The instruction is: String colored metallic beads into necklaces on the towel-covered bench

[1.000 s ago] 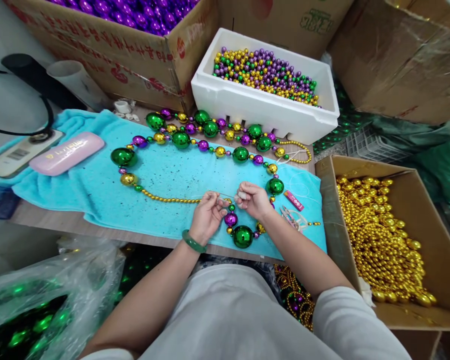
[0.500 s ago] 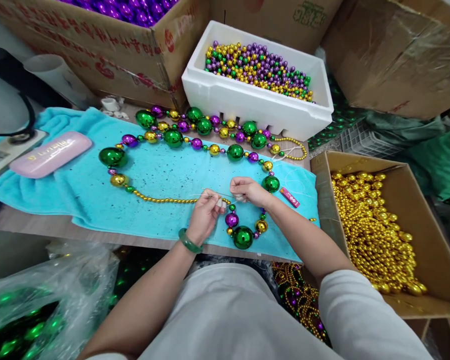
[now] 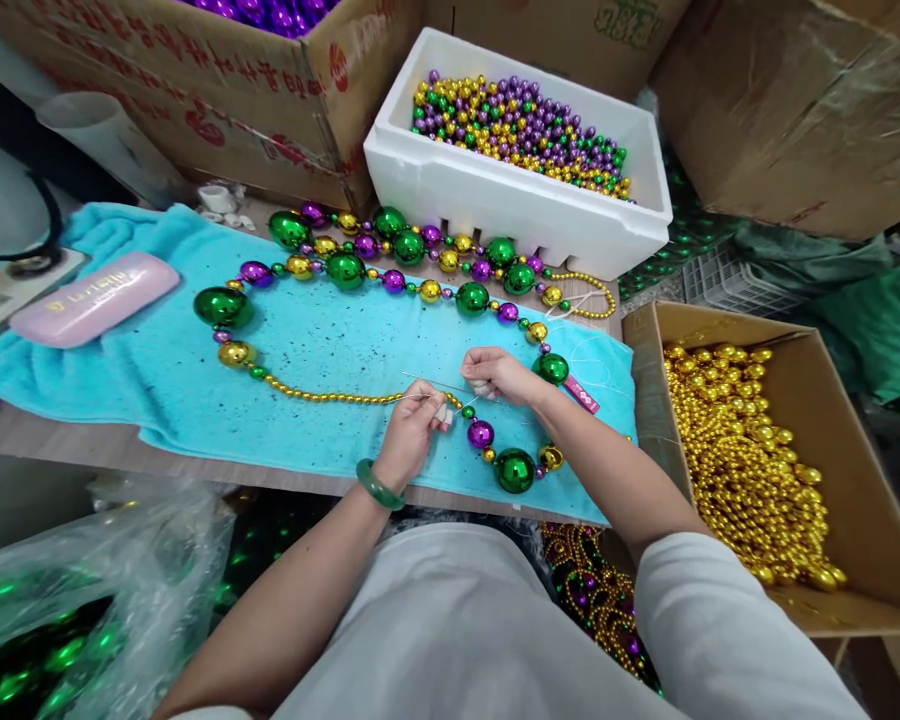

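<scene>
A necklace of green, purple and gold beads (image 3: 345,271) lies in a loop on the turquoise towel (image 3: 330,340). Its small gold bead strand (image 3: 322,396) runs into my left hand (image 3: 412,425), whose fingers are pinched around the stringing line at the strand's end. My right hand (image 3: 501,376) is closed beside it, gripping a long thin needle (image 3: 431,381) that points left above my left fingers. Thread spans the small gap between the hands. A large green bead (image 3: 515,470) and a purple bead (image 3: 481,433) lie below them. My right forearm hides part of the loop.
A second bead necklace (image 3: 409,247) lies behind, before a white foam box (image 3: 495,205) of mixed beads. Right stands a carton (image 3: 656,370) of gold beads. A pink case (image 3: 94,300) sits left; a pink-red packet (image 3: 582,394) lies near my right wrist.
The lower beads of the loop, with the large green one, have shifted right toward my right forearm. Both hands stay pinched in nearly the same place; the view has tilted slightly.
</scene>
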`<state>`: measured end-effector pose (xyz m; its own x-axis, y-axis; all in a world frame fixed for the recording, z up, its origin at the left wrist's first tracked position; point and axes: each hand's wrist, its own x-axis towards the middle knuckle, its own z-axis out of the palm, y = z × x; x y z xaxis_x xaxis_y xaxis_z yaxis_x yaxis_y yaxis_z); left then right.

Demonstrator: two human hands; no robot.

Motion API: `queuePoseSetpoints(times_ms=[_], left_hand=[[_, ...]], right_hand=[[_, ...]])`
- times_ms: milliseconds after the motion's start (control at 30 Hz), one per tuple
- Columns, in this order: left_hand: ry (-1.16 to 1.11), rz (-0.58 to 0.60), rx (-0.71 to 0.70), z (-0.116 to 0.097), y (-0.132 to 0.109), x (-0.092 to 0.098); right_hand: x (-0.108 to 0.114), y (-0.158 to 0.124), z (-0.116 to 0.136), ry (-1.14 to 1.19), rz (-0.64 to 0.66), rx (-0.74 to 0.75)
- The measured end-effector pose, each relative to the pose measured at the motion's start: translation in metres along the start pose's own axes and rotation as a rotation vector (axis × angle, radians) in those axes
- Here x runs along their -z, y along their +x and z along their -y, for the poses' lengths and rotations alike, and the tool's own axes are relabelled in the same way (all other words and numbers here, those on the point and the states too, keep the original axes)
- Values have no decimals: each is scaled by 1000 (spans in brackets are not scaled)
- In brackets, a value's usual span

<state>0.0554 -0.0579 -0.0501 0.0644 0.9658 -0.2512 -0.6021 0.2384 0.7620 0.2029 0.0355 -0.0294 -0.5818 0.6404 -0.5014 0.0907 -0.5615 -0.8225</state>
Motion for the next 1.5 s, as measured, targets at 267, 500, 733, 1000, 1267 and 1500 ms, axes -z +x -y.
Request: queuePoseSetpoints(times_ms=[267, 500, 733, 1000, 1267, 1500], left_hand=[[-66, -45, -32, 1, 2, 1], [-270, -221, 128, 1, 0, -11], [-93, -274, 203, -9, -2, -13], [81, -78, 171, -8, 2, -17], [391, -79, -23, 0, 5, -4], [605, -78, -122, 5, 21, 1]], right_hand=[[-27, -14, 12, -114, -10, 210], [-27, -11, 31, -59, -2, 300], [-22, -10, 25, 52, 5, 264], [-23, 0, 18, 145, -19, 177], [-18, 2, 7, 159, -53, 88], [-2, 1, -5, 168, -172, 90]])
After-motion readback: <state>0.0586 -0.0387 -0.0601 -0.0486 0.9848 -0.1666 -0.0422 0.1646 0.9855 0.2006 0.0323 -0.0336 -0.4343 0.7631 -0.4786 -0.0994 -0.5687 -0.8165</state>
